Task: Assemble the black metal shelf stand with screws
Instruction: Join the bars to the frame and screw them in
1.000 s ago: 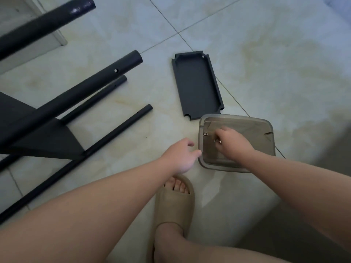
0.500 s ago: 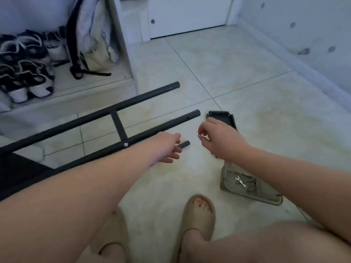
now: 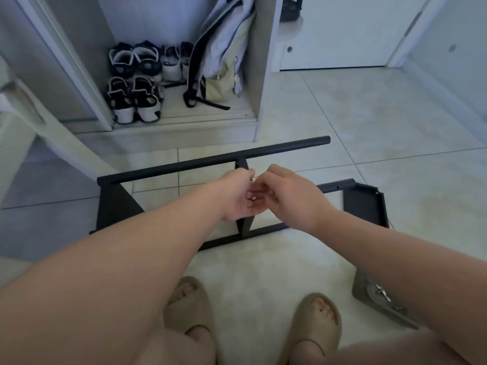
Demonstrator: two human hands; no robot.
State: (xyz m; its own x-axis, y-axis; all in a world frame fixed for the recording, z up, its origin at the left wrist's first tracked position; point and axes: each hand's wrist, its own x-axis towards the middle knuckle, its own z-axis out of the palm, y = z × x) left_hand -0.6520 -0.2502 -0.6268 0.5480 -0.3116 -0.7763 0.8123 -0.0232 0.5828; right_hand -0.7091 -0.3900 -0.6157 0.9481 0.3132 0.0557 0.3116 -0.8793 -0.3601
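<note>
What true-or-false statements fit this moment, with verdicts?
1. The black frame lies on the tiled floor. True.
2. Both hands are inside the grey container. False: the left hand and right hand meet above the frame; the container sits at lower right.
3. A small silvery fastener shows where the hands meet. True.
4. The loose black panel lies left of the frame. False: it lies at the frame's right end.
5. The feet are bare. False: they wear tan slippers.
</note>
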